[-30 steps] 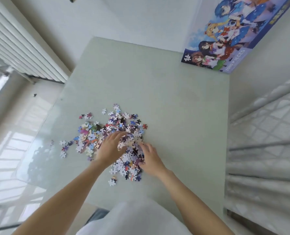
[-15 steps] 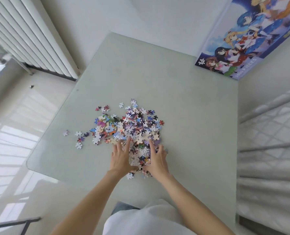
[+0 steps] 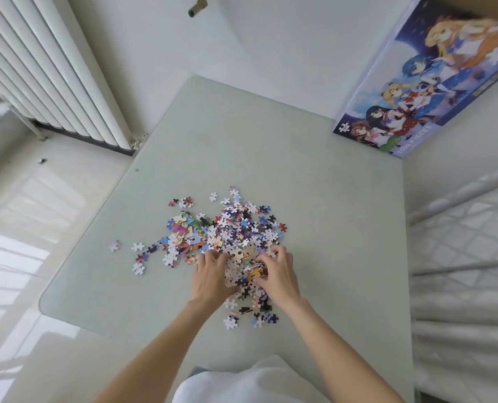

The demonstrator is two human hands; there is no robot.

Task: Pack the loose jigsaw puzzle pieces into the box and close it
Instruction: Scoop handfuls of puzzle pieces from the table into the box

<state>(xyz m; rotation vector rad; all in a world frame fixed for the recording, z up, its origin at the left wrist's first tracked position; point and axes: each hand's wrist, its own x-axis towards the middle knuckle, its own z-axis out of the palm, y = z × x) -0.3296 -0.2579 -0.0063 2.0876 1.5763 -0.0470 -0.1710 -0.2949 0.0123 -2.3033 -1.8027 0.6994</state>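
A heap of loose colourful jigsaw pieces (image 3: 227,231) lies in the middle of the pale green table (image 3: 314,199). My left hand (image 3: 211,276) and my right hand (image 3: 276,273) sit side by side at the near edge of the heap, fingers curled into the pieces and cupping a clump between them. Several stray pieces (image 3: 138,257) lie to the left, and a few more (image 3: 250,315) lie just below my wrists. The puzzle box (image 3: 428,80), printed with cartoon characters, stands at the table's far right corner, well away from both hands.
A white radiator (image 3: 47,77) runs along the wall at the left, above a glossy floor. A white quilted surface (image 3: 465,257) borders the table on the right. My white clothing (image 3: 242,382) shows at the bottom edge.
My hands slid toward the near edge of the heap. The fingers that lay flat on the pieces half a second ago now curl in and gather a clump between them.
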